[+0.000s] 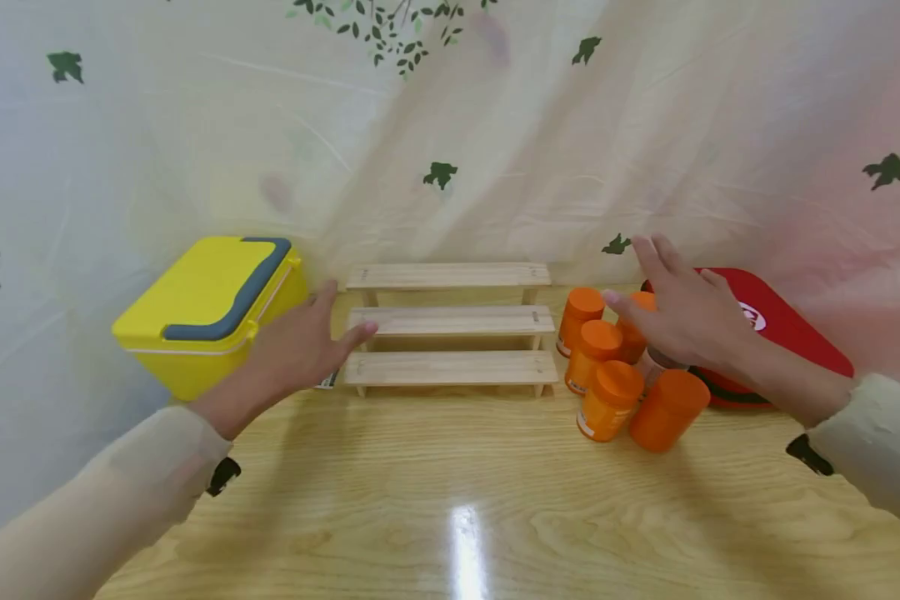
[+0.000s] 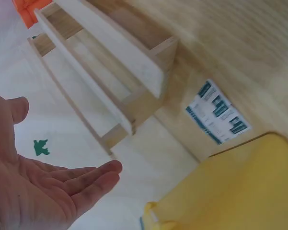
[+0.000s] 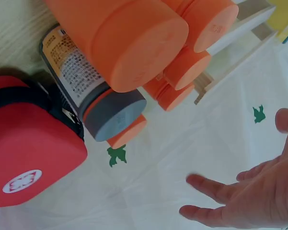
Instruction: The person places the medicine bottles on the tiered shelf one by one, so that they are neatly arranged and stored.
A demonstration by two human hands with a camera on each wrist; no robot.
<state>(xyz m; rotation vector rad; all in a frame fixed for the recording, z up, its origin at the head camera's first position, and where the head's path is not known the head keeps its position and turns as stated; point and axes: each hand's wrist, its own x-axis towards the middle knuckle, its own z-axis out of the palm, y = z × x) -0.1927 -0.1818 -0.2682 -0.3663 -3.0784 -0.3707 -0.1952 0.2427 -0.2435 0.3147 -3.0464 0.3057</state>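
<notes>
My left hand, fingers extended, hovers between a yellow cooler box and a three-step wooden rack, holding nothing. The right hand is spread above a cluster of orange pill bottles and beside a red zipped bag with a white emblem, also holding nothing. Among the orange bottles lies a bottle with a dark grey cap and a printed label, mostly hidden in the head view. A printed card in white and green lies between the rack and the cooler box.
Everything stands on a light wood-grain table. Behind it hangs a pale curtain with green leaf prints. The cooler box has a grey-blue handle folded down on its lid.
</notes>
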